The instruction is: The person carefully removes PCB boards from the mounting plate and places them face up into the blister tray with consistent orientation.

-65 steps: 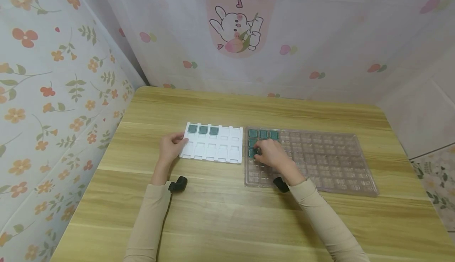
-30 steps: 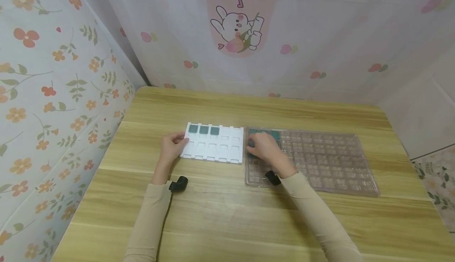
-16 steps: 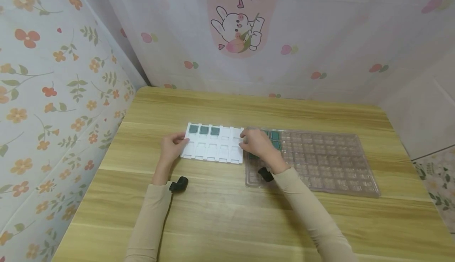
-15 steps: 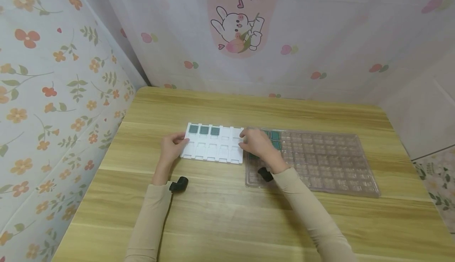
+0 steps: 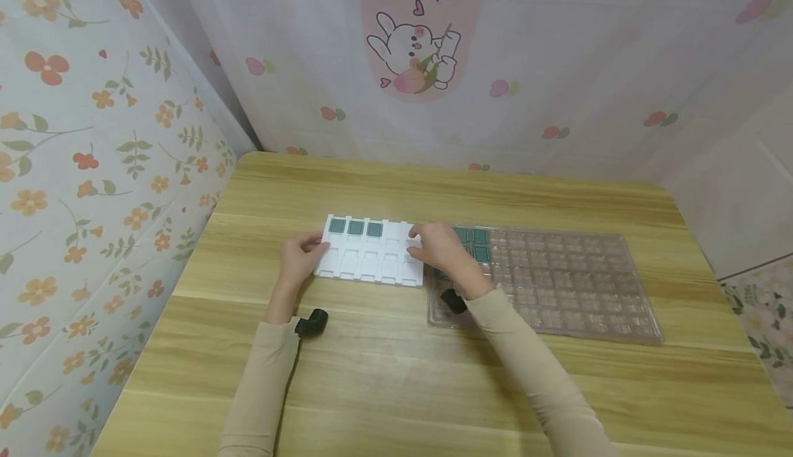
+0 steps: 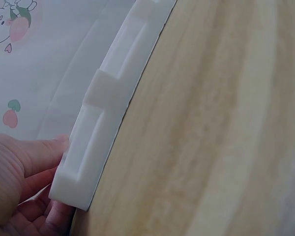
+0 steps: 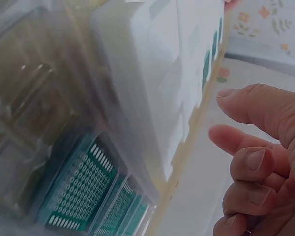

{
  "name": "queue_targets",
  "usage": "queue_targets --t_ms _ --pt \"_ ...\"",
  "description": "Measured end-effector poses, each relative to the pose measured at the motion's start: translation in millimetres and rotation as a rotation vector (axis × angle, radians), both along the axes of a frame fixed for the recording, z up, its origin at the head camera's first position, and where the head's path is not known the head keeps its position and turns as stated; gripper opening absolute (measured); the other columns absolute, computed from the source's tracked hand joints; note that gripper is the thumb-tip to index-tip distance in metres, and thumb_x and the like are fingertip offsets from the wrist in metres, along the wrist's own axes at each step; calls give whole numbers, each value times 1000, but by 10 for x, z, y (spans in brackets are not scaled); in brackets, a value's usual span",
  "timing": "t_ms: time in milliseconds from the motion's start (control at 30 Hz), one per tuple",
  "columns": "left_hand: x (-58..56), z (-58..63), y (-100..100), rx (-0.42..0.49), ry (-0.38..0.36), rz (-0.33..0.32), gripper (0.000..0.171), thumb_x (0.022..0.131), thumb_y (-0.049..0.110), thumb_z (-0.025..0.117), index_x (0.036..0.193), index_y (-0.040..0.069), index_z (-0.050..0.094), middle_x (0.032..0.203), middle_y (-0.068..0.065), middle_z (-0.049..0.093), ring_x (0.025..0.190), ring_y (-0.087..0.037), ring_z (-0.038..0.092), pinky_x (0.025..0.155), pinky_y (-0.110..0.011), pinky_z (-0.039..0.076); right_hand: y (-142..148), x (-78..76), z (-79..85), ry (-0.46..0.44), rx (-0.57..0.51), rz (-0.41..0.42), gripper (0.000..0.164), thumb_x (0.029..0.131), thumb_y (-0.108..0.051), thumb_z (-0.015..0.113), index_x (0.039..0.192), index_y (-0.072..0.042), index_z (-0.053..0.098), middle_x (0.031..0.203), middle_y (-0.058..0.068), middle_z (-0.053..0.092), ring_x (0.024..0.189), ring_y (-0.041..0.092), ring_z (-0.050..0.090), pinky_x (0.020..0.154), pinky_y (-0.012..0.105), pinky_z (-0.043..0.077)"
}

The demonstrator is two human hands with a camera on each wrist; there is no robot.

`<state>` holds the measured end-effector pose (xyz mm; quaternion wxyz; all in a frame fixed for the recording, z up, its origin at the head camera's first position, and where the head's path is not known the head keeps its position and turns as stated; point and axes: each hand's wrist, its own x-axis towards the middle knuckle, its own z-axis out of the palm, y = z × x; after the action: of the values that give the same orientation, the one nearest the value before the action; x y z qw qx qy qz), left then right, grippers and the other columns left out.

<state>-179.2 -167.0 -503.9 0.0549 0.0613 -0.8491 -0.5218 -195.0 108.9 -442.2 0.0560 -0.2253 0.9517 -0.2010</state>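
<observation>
My left hand (image 5: 300, 259) holds the left end of a white plastic tray (image 5: 369, 262); in the left wrist view its thumb (image 6: 42, 155) presses the tray's edge, with other fingers curled at its side. Three small green circuit boards (image 5: 356, 227) sit in the tray's back row. My right hand (image 5: 438, 245) hovers over the white tray's right end. Its thumb and index finger stand apart in the right wrist view, nothing visible between them. Below lies a clear plastic tray (image 5: 576, 285), whose left pockets hold several green circuit boards (image 7: 83, 187), partly hidden by my hand.
Both trays lie side by side on a wood-grain table (image 5: 365, 374), a narrow gap between them. Black wrist mounts (image 5: 312, 321) jut from both sleeves. A patterned curtain (image 5: 297, 65) hangs behind the table and on its left.
The right hand has moved left from the clear tray's boards to above the white tray's right end. The left hand and both trays have stayed put.
</observation>
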Motion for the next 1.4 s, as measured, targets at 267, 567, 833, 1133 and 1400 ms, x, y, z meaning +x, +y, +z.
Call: queue_targets --t_ms 267,567,833,1133,1400 --pt "13 -3 -1 3 7 3 27 82 4 68 106 -8 66 95 -24 66 78 -29 62 57 -15 43 -137 -32 8 -31 32 -11 27 85 -17 69 106 0 67 70 9 62 51 10 32 54 25 37" --pt "13 2 5 -6 -7 4 27 83 4 68 107 -7 66 96 -24 66 80 -31 63 59 -15 43 -264 -112 -18 -33 1 5 28 85 -16 69 107 1 66 94 13 68 60 14 46 66 32 47" --pt "7 3 1 -3 -14 5 27 83 5 68 107 -7 66 97 -23 67 80 -29 62 59 -16 42 -370 -183 -66 -10 30 7 30 86 -20 68 108 1 66 106 14 67 90 25 63 79 37 49" --pt "3 9 -8 5 -11 -7 29 83 5 68 109 -7 66 97 -24 67 78 -29 61 58 -16 43 -509 -232 -36 -68 23 -32 34 87 -22 68 114 -2 64 114 13 65 106 29 59 88 39 47" --pt "2 16 -13 7 -10 -11 28 83 5 68 108 -7 66 96 -24 67 78 -29 61 58 -16 43 -615 -267 -71 -83 17 -40 32 86 -20 68 112 -1 65 114 13 65 107 28 59 91 38 45"
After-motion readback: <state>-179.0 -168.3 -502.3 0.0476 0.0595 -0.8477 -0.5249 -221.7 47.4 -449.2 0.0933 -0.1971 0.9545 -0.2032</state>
